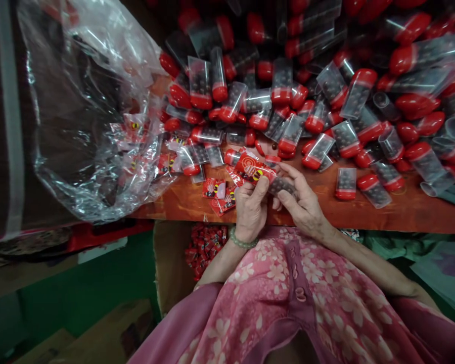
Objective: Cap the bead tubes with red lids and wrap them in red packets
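Note:
Just above the table's front edge, my left hand (250,210) pinches a red printed packet (252,169) between thumb and fingers. A green bead bracelet (242,241) circles that wrist. My right hand (303,205) grips a clear tube of dark pellets (282,188), its end meeting the packet. Whether the tube is inside the packet or only against it, I cannot tell. Left of my hands, several more red packets (214,188) lie flat on the tabletop.
Many red-capped clear tubes (347,139) of dark pellets are heaped across the orange-brown table (311,215). At left a crumpled clear plastic bag (72,167) partly covers more red packets. Below the edge, a cardboard box (170,268) holds a pile of small red packets (205,247).

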{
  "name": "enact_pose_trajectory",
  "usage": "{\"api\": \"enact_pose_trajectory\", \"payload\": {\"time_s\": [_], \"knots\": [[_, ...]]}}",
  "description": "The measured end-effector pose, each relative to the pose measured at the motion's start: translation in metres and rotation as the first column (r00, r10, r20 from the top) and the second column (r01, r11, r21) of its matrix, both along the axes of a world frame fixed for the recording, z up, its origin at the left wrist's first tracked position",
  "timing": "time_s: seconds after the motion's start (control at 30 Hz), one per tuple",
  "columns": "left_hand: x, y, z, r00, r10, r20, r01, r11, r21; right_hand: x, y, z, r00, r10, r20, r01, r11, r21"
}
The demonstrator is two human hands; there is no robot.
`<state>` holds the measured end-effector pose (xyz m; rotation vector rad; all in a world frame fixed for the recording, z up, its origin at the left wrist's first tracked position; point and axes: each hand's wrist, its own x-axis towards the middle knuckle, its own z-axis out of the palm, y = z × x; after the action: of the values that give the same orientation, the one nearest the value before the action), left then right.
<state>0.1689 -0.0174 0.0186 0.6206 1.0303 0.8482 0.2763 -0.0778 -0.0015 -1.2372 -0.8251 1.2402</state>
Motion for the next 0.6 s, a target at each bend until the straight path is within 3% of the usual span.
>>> {"api": "enact_pose_trajectory", "payload": {"time_s": [0.07,0.2,0.43,0.6], "knots": [[-0.001,0.003,0.0,1.0,0.02,0.017,-0.02,1.0,0.003,0.005,-0.001,-0.001,0.999,0.041,-0.023,-0.041,0.999,0.005],[0.001,0.005,-0.001,0.999,0.03,0.038,-0.031,1.0,0.001,0.01,-0.004,-0.004,1.0,0.006,-0.001,-0.006,1.0,0.004],[0.006,0.003,-0.002,0.993,-0.021,0.112,0.022,1.0,-0.006,0.007,-0.012,-0.012,0.935,-0.114,0.337,0.097,0.993,0.065],[0.005,0.003,-0.002,0.986,0.008,0.167,-0.012,1.0,0.026,0.008,-0.012,-0.01,0.909,-0.12,0.399,0.081,0.99,0.112]]}}
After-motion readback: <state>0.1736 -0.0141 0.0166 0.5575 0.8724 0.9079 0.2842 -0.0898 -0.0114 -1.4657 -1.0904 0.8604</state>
